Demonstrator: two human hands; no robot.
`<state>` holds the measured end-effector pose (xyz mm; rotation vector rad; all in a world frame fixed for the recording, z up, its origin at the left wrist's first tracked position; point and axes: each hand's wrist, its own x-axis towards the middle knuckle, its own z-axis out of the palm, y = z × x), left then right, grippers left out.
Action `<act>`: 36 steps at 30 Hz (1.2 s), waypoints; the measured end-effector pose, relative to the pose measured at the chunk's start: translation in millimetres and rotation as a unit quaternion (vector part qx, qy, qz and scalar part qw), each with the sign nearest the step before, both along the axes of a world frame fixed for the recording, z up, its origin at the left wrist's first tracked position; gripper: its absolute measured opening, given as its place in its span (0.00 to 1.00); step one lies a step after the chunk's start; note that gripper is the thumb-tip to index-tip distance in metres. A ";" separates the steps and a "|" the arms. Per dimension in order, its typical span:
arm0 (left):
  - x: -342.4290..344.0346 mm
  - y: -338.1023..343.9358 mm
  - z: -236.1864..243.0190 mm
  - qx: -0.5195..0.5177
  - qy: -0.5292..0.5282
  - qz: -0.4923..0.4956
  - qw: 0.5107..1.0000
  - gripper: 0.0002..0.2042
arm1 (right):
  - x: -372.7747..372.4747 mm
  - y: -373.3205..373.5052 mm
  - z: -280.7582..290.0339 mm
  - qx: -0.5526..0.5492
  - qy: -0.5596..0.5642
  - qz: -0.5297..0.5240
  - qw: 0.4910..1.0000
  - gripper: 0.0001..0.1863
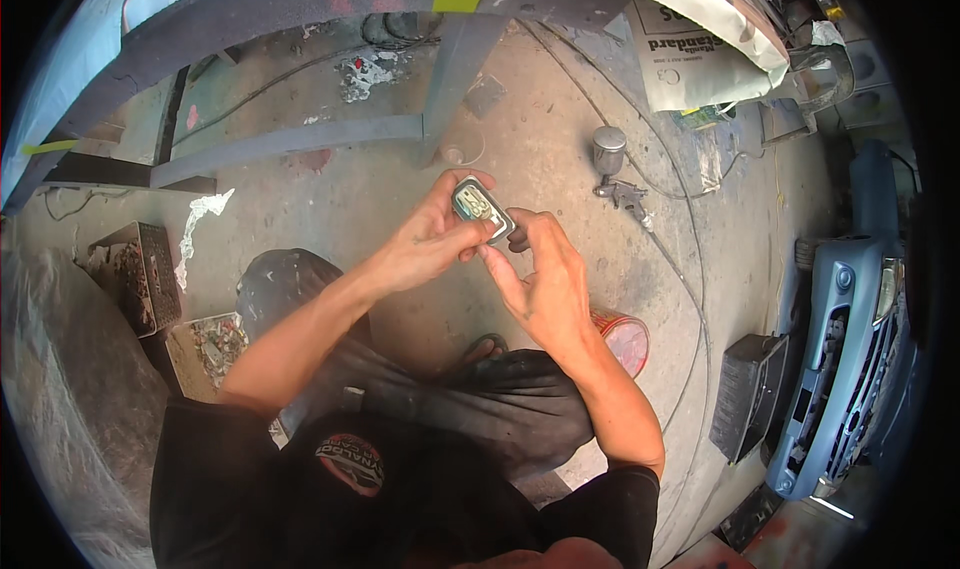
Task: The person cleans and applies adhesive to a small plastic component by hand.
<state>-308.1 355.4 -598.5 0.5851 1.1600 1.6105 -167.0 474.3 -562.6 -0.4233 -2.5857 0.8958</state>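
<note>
In front of my knees I hold a small oblong piece [476, 203] with a dark rounded rim and a pale, greenish inner face; its exact kind I cannot make out. My left hand [436, 231] is closed round it, thumb lying across the lower part of the face and fingers behind. Bent fingers of my right hand [550, 284] meet its lower right end, with the thumb just below. Where those fingertips press is partly hidden. The piece is tilted, its face turned up towards me.
A spray gun [620, 184] with a metal cup lies on the concrete floor, its hose [692, 299] trailing. A red-rimmed can [628, 344] stands by my right forearm. Crates [135, 279] are at left, a blue car bumper [825, 369] at right, a grey frame [290, 151] ahead.
</note>
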 end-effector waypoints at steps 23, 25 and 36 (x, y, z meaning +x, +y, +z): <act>1.1 -4.7 13.2 0.062 0.197 0.069 0.976 0.23 | 8.5 48.7 7.3 -0.250 0.023 0.045 0.967 0.25; -0.6 -4.4 14.4 0.065 0.164 0.068 0.982 0.24 | 7.5 47.5 7.1 -0.266 0.036 0.045 0.962 0.25; -2.6 -1.2 6.6 0.062 0.096 0.074 0.991 0.23 | 5.0 50.9 1.5 -0.282 0.060 0.024 0.957 0.21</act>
